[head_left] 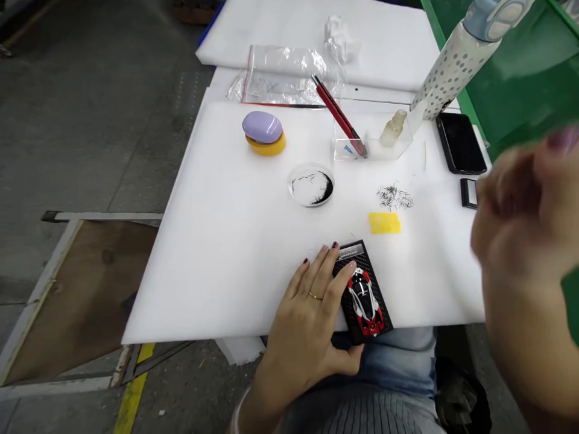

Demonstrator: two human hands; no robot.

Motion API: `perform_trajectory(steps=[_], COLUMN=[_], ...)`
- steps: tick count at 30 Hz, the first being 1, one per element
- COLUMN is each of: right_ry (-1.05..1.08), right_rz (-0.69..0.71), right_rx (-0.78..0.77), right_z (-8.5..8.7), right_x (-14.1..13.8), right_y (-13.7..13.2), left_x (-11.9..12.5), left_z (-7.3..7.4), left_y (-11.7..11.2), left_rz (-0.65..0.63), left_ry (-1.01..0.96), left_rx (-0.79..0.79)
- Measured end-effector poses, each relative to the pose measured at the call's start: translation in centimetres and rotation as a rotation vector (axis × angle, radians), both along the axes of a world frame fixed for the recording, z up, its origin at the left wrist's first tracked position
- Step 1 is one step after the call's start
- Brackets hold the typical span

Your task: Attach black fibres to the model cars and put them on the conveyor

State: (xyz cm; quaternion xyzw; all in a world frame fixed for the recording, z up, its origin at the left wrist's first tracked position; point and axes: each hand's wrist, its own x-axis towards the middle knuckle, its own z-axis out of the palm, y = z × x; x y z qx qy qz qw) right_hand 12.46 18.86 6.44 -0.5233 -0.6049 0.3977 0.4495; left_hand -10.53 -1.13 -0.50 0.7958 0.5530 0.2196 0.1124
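My left hand (312, 313) lies flat with fingers spread on the near edge of the white foam sheet (217, 241). Its fingertips touch the left side of a black card-like base (350, 256) that carries a small red, white and black toy car (364, 301). My right hand (529, 241) is raised close to the camera at the right, blurred by motion, fingers curled; whether it holds anything does not show. A small yellow pad (384, 223) and a heap of thin dark slivers (393, 198) lie beyond the car.
A round clear dish with dark fibres (311, 185), a purple and yellow case (265, 134), a red pen (339, 114) leaning in a clear tray (373, 147), plastic bags (284, 75), a black phone (461, 143) and a dotted lamp stem (455, 63) stand further back. Green bins sit at right.
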Motion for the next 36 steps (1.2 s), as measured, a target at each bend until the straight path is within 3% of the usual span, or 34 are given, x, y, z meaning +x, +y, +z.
perform_trajectory(steps=[5,8,18,20,22,25,28,32,36], right_ry=[0.359,0.541,0.547,0.497,0.385,0.092,-0.192,-0.327,-0.472], right_rz=[-0.084,-0.137,-0.128,-0.114,-0.15,-0.233,-0.208,-0.18,-0.123], right_rx=[-0.125,-0.164,-0.158,-0.078,0.127,0.515,0.715,0.696,0.49], right_z=[-3.8,-5.1,-5.0,-4.0,-2.5,0.1,2.0,2.3,1.6], right_x=[-3.6,-4.8,-4.7,-4.2,-3.4,-2.3,-2.4,-3.8,-4.2], right_y=[-10.5,-14.3,-14.5,-13.8,-11.9,-7.2,-1.3,5.0,6.7], left_x=[0.3,0.4,0.6,0.5,0.5,0.3,0.1,0.0,0.1], left_z=[-0.2,-0.3,-0.6,-0.5,-0.5,-0.5,-0.8,-1.2,-1.4], left_y=[0.0,-0.1,-0.1,-0.1,-0.1,-0.2,-0.2,-0.3,-0.4], left_rz=[0.018,0.051,0.064,0.056,0.044,0.02,0.0,-0.011,-0.017], left_ry=[0.069,0.031,-0.006,0.003,0.013,0.009,-0.01,0.008,0.007], left_rx=[0.07,0.078,0.082,0.086,0.105,0.153,0.182,0.203,0.205])
